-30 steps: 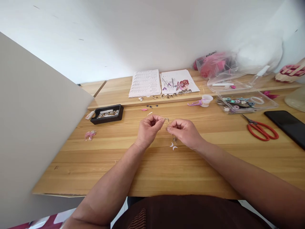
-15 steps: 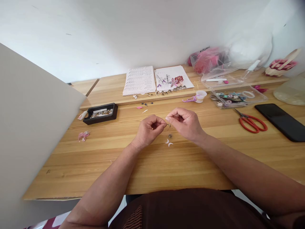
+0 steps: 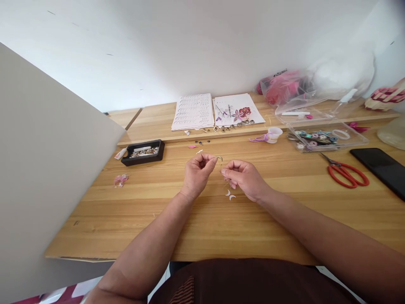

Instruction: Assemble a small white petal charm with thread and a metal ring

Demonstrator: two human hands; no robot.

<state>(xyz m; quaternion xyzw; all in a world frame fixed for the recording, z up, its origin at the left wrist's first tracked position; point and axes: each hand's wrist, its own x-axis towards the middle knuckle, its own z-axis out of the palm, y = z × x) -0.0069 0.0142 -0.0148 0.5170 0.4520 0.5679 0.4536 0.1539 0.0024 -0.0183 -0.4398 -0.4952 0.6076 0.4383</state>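
My left hand [image 3: 198, 172] pinches one end of a small curved greenish piece [image 3: 220, 159] between thumb and forefinger, above the middle of the table. Just below and to the right, my right hand [image 3: 243, 176] is closed in a pinch by the piece's lower end. What its fingertips hold is too fine to make out; a faint thread-like line shows under them. Two white paper crescents [image 3: 230, 195] lie on the wood right below my right hand.
Red-handled scissors [image 3: 348, 174] and a black phone [image 3: 379, 171] lie on the right. A clear plastic box [image 3: 329, 135] of thread spools stands behind them. Left is a black tray [image 3: 143, 153] of beads; printed sheets [image 3: 193, 112] lie on the raised back ledge [image 3: 155, 120].
My right hand has dropped from beside the left fingertips to lower down, and the curved piece shows more plainly. The small round dark thing above the crescents is no longer visible. The view has shifted slightly.
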